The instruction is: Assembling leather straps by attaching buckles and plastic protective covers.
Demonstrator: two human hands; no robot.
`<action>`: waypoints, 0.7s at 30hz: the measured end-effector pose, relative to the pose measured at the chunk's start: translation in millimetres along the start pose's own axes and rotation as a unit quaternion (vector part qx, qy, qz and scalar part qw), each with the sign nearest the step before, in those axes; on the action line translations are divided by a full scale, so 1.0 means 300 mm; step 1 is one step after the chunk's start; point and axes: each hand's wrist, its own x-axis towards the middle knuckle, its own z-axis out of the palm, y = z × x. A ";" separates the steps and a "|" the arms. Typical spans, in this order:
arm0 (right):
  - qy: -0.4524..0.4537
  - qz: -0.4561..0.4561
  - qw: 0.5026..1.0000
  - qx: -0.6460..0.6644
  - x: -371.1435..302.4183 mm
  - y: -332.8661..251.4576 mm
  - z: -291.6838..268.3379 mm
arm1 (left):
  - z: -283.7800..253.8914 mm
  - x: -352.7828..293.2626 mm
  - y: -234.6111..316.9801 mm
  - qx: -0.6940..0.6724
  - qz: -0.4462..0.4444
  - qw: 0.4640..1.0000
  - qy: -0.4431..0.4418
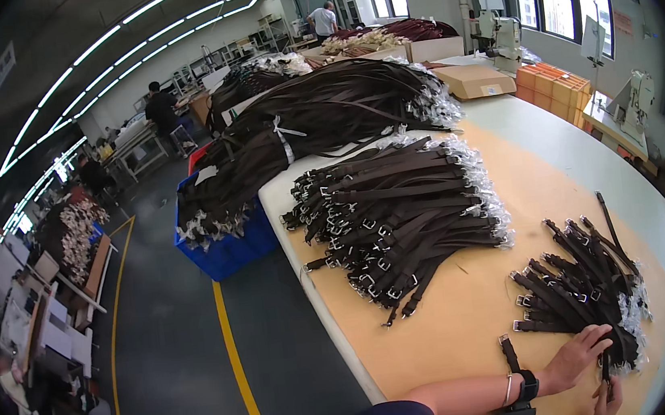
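Observation:
My left hand [577,358] reaches in from the lower edge, its fingers closed at the lower side of a small pile of dark brown buckled straps [579,283]. A dark strap [605,367] runs from its fingertips down to my right hand [607,403]. That hand is pinched on the strap, partly cut off by the lower edge. The small pile fans out, with metal buckles toward the left and clear plastic wrapping on the other ends. Another buckled strap end [509,352] shows beside my left wrist, which wears a bracelet and a black band.
A larger stack of buckled straps [406,216] lies on the tan-covered table [444,342]. Behind it, a long bundle of dark straps [322,111] hangs into a blue crate [231,246]. A cardboard box [475,81], orange crates [551,91] and sewing machines [634,104] stand beyond.

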 end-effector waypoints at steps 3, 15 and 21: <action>-0.023 -0.015 0.997 0.075 -0.037 0.018 -0.032 | -0.015 0.042 0.024 0.064 0.114 0.991 0.041; -0.096 0.064 0.964 0.238 -0.112 0.108 -0.143 | -0.151 0.100 0.126 0.053 0.229 0.970 0.066; -0.068 0.089 0.925 0.364 -0.116 0.113 -0.132 | -0.079 0.102 0.122 0.072 0.261 0.962 0.041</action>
